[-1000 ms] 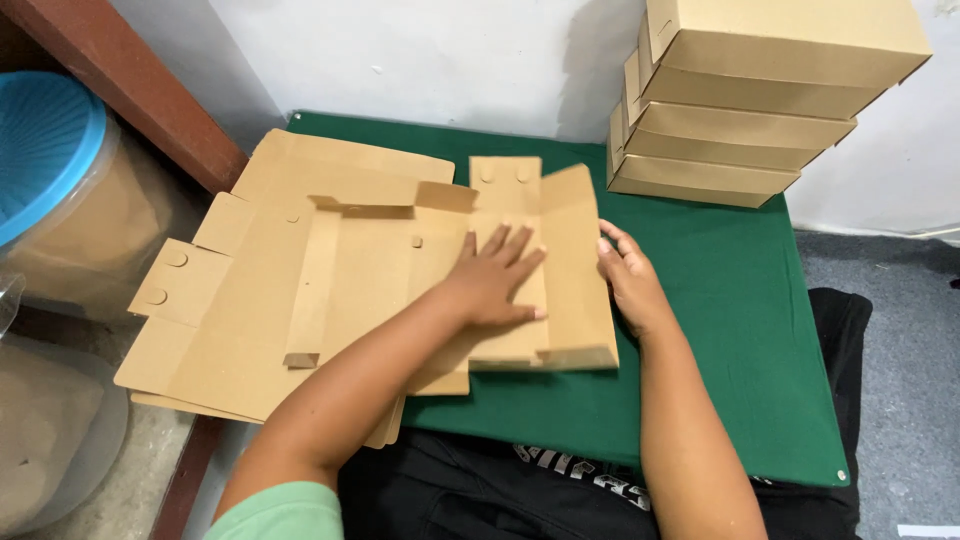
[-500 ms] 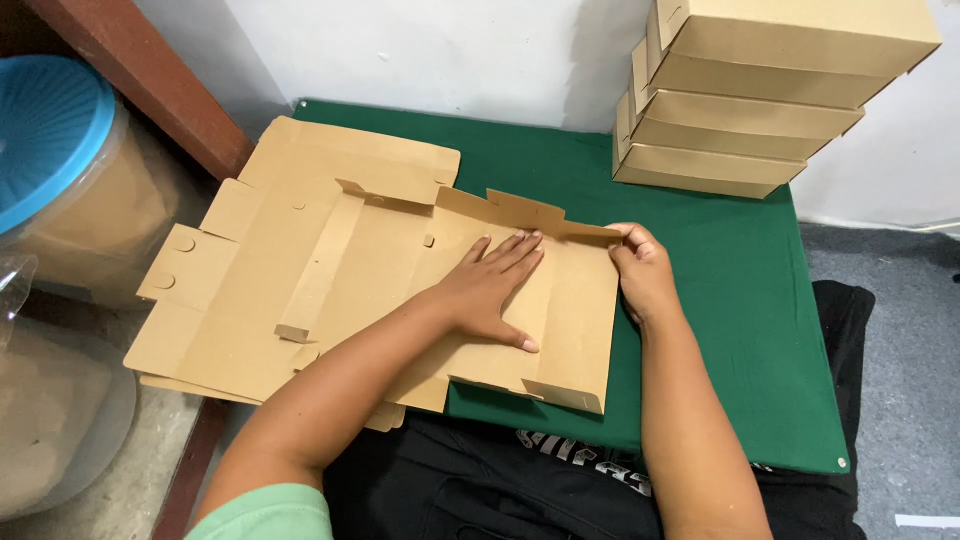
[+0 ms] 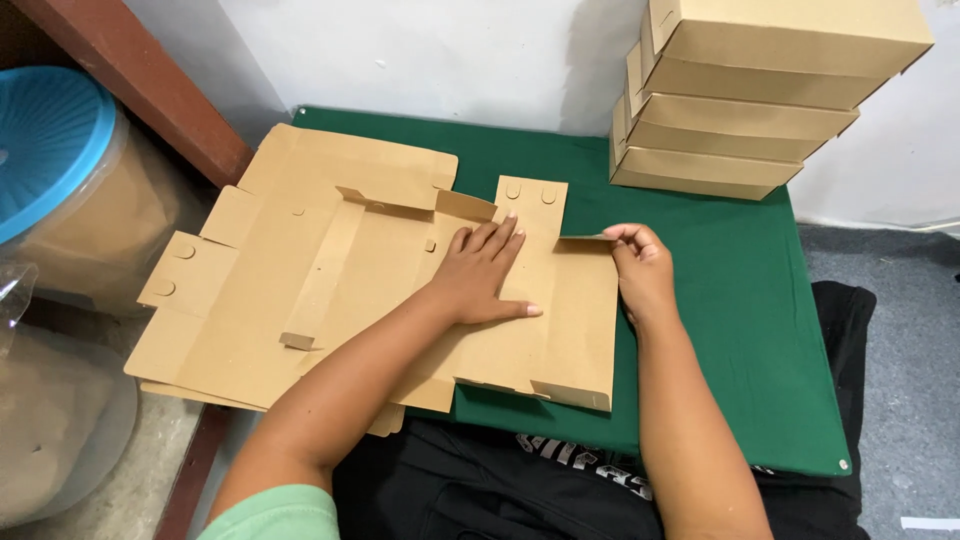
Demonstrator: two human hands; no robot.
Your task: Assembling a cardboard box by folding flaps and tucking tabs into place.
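While well off to the left of both hands, a blue lid [image 3: 45,140] on a clear tub [image 3: 110,215], beside a brown wooden beam [image 3: 140,75]. Nearer, still left of the left hand, a stack of flat cardboard sheets [image 3: 250,300] spread over the left edge of the green worktop [image 3: 740,300], tabs sticking out at the left side, one long strip folded up along the middle. Left hand [image 3: 480,275] pressed flat, fingers spread and straight, palm down on the top cardboard sheet [image 3: 540,320], gripping nothing, just holding it down. Past the fingertips, a square tab with two cut slots pointing toward the white wall [image 3: 450,50]. Right hand [image 3: 640,270] just right of the left one, at the sheet's right edge, fingers curled and pinching a narrow side flap [image 3: 585,238], lifted off the worktop. Near edge of the same sheet bent up slightly close to the body. Beyond and to the right of the right hand, well apart from it, a stack of four folded cardboard boxes [image 3: 750,100] against the wall. Below both forearms, black cloth [image 3: 500,480] over the lap.
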